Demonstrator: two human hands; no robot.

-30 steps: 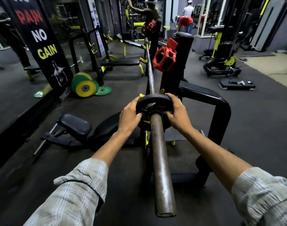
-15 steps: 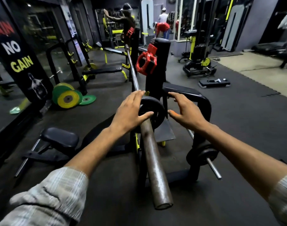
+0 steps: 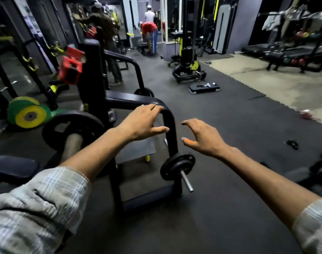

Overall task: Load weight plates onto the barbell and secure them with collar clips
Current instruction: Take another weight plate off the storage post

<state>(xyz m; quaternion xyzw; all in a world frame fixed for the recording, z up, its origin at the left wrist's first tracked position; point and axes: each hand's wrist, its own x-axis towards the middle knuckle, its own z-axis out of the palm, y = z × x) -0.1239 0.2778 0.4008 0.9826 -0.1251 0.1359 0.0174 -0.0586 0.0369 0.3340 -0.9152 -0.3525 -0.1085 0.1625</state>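
Note:
A small black weight plate [image 3: 54, 129] sits on the barbell sleeve [image 3: 72, 145] at the left, partly hidden behind my left forearm. A second small black plate [image 3: 176, 166] hangs on a storage peg low on the black rack frame [image 3: 168, 123]. Red collar clips [image 3: 70, 69] hang on the rack upright. My left hand [image 3: 140, 123] hovers open over the frame's curved bar. My right hand [image 3: 204, 136] is open in the air above the stored plate, holding nothing.
Yellow and green plates [image 3: 28, 116] lean by the mirror wall at the left. A bench pad [image 3: 11, 169] lies at the lower left. A step platform [image 3: 204, 88] and a cable machine [image 3: 188, 68] stand ahead; people are at the back.
Both hands let go of the plate on the barbell and swung right. The view turned right, toward the rack frame and the plate stored on its peg.

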